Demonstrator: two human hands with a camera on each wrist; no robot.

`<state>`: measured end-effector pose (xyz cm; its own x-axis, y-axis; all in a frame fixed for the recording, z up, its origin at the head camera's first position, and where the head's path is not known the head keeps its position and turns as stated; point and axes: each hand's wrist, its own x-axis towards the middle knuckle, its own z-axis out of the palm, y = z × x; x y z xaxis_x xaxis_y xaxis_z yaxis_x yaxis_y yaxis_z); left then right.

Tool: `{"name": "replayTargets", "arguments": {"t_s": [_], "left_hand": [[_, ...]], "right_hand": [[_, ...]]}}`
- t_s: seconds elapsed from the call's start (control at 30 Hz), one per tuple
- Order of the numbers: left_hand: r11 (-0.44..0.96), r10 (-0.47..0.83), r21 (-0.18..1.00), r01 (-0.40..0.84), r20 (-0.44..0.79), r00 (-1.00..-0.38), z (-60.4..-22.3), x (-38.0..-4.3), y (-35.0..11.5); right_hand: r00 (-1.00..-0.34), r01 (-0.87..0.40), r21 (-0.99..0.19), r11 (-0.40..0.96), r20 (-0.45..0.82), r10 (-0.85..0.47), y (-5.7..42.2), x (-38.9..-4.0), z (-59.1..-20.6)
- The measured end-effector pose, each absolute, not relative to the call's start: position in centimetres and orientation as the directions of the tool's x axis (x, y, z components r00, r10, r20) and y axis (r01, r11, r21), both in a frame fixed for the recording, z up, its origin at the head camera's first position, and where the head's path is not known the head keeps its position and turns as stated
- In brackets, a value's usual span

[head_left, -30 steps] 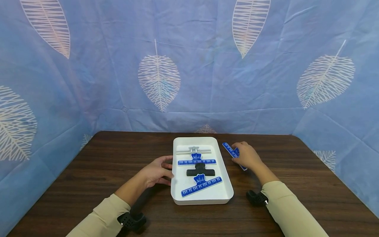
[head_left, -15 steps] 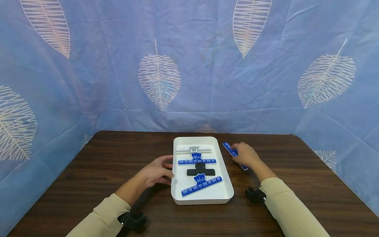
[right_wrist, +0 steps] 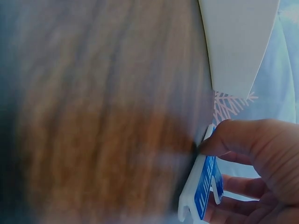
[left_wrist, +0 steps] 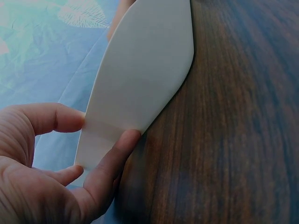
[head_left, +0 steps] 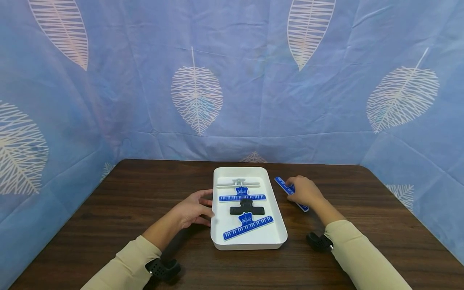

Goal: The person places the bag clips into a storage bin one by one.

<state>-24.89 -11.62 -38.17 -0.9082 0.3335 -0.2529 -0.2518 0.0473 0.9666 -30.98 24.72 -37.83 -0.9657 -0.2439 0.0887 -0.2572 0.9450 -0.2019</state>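
A white tray (head_left: 250,247) stands on the table. My left hand (head_left: 191,210) touches its left wall with spread fingertips, as the left wrist view shows on the tray's outer side (left_wrist: 135,60). To the right of the tray, my right hand (head_left: 303,191) pinches a blue clip with a piano-key pattern (head_left: 284,185); in the right wrist view the thumb presses this clip's (right_wrist: 204,189) edge. Whether it touches the table is unclear. Inside the tray lie a white clip (head_left: 238,185), a blue clip (head_left: 242,197), a black clip (head_left: 247,210) and a tilted blue clip (head_left: 248,228).
The dark wooden table (head_left: 145,189) reaches back to a blue cloth (head_left: 232,100) with white leaf prints, which hangs behind and at both sides. A black band (head_left: 163,269) sits at the left wrist, another black band (head_left: 320,242) at the right.
The right hand has shifted slightly to the right and nearer, with the blue clip in its fingers. The left hand stays against the tray wall.
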Motion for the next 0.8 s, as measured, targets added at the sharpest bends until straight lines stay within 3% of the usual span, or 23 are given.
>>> {"name": "replayTargets", "arguments": {"t_s": [0.8], "left_hand": [[0.052,0.327,0.967,-0.249,-0.252,-0.911,-38.1,-24.8,-11.6]], "right_hand": [[-0.933,-0.343,-0.188,0.920,0.183,-0.310,26.2,-28.4,-37.1]]}}
